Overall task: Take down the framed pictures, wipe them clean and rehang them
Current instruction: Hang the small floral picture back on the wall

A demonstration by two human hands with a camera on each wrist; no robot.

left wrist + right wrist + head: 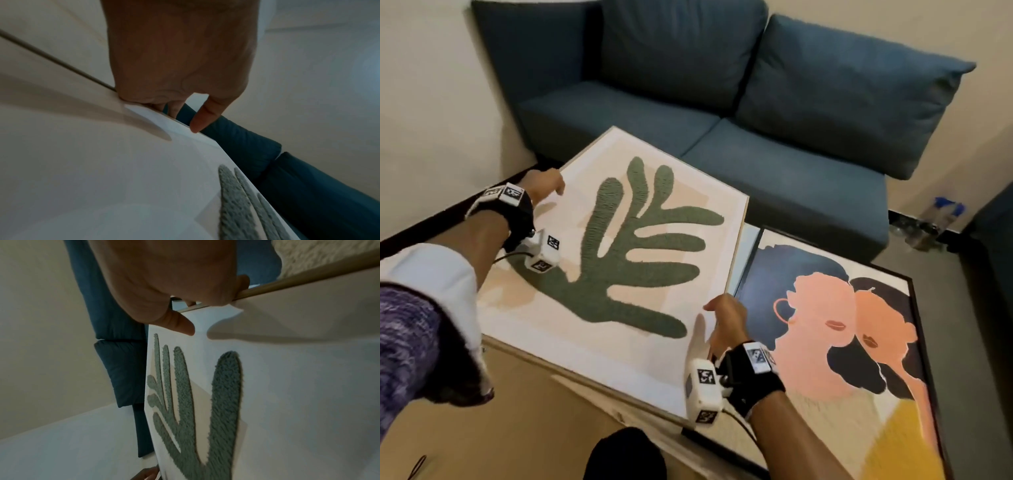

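Observation:
A light-framed picture with a green leaf shape (619,246) (123,178) (267,386) is held tilted over a low table. My left hand (548,186) (176,110) grips its left edge, fingers curled behind the frame and thumb on the front. My right hand (726,318) (185,308) grips the right edge near the lower corner, thumb on the front and fingers round the wooden frame. A second, dark-framed picture of two orange faces (842,342) lies flat to the right, partly under the first one's corner.
A blue sofa (722,102) (267,162) stands behind the table against a pale wall. A plastic bottle with a blue cap (935,219) stands on the grey floor at right. A dark shoe (625,455) shows at the bottom edge.

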